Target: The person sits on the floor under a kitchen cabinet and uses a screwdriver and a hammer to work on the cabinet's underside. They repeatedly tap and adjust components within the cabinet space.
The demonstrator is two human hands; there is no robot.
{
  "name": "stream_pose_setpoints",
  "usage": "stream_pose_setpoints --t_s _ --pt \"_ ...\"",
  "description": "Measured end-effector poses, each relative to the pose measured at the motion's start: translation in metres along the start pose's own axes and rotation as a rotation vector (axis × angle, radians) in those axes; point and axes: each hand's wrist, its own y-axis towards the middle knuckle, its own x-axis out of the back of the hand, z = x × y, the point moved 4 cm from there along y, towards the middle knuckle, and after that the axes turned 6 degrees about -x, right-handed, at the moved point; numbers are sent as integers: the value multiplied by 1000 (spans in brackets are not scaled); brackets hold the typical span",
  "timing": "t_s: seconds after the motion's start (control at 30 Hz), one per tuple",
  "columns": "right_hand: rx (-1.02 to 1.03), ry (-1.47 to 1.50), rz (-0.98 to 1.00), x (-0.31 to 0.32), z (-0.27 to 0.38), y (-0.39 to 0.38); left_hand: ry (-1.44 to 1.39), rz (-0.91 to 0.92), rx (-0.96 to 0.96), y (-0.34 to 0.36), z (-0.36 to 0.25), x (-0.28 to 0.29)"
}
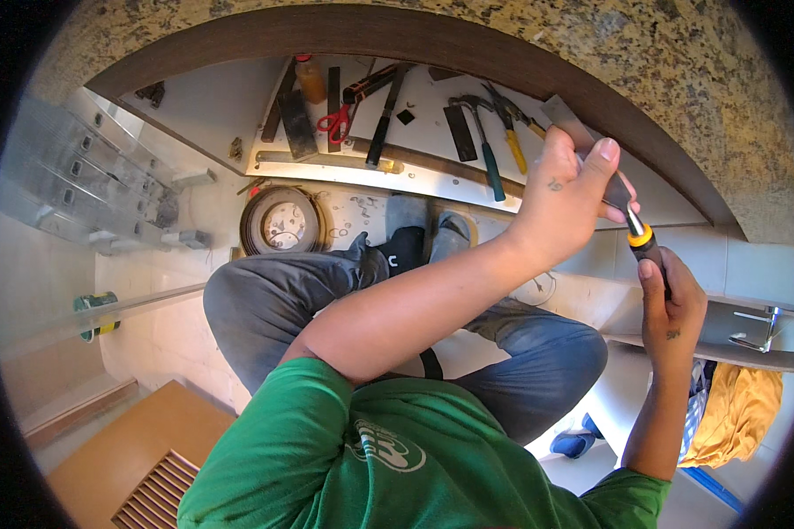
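Chisel (636, 231), one, dark handle with yellow collar: carried between both hands, slanting up and leftward from the right fingers to beyond the left. Right hand (675, 304): fingers wrapped round the handle, the part shaped for gripping. Left hand (563, 196): thumb and fingers pinched narrow about the blade (563, 118), apparently to steady it; its end projects past the fingertips, over the brown trim (370, 33) in view; contact there cannot be told. Hammer (483, 141), green-handled, and pliers (513, 145), yellow-handled: just left of the left fingers, grips turned toward the person, presumably for easy taking. Scissors (333, 123), red, and bottle (310, 84), amber: farther left of those fingers, on the white shelf (432, 141), which seems to serve as tool tray. Coil (254, 220): on the floor, well left of and below the left fingers, perhaps too broad for the crowded shelf.
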Motion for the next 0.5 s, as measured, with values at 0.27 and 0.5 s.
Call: stream_pose_setpoints --t_s 0.27,0.5 --pt "22 -1 6 7 -6 2 -16 4 -5 0 4 -2" --pt "9 24 31 8 -14 6 36 -23 9 0 8 -4"
